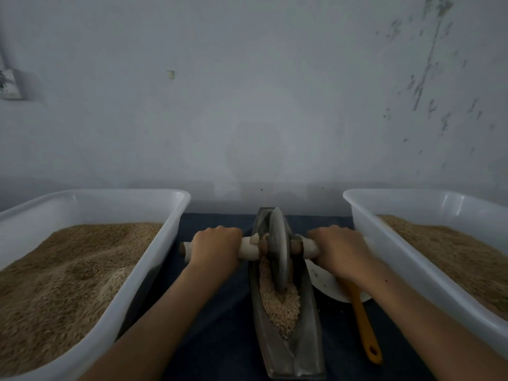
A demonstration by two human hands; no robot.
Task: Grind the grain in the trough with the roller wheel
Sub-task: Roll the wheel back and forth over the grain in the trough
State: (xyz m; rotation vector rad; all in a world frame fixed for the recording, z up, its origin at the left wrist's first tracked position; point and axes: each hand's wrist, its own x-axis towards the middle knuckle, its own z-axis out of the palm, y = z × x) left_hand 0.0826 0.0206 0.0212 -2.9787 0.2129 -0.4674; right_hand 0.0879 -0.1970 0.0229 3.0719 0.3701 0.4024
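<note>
Two white tubs [176,215] of grain flank the metal trough [308,325]. Inside it, coarse grain [280,303] lies mostly whole: grinding looks far from done. The roller wheel [279,248] stands mid-trough, left hand [215,247] and right hand [339,250] curled round its axle handles.

A long trough [288,320] is set in the middle of the table [220,325], running away from the viewer toward the wall [247,92]. Grain [279,303] is heaped inside it, and the roller wheel [279,248] is stood upright in that grain, toward the far end. The axle is held on the left by the left hand [215,247] and on the right by the right hand [339,250]. A tub [154,259] filled with grain is placed left of the trough, a second tub [390,248] right of it. Between trough and second tub, a dish [327,284] lies with a spatula [364,328] resting on it, its handle pointing toward the viewer.
</note>
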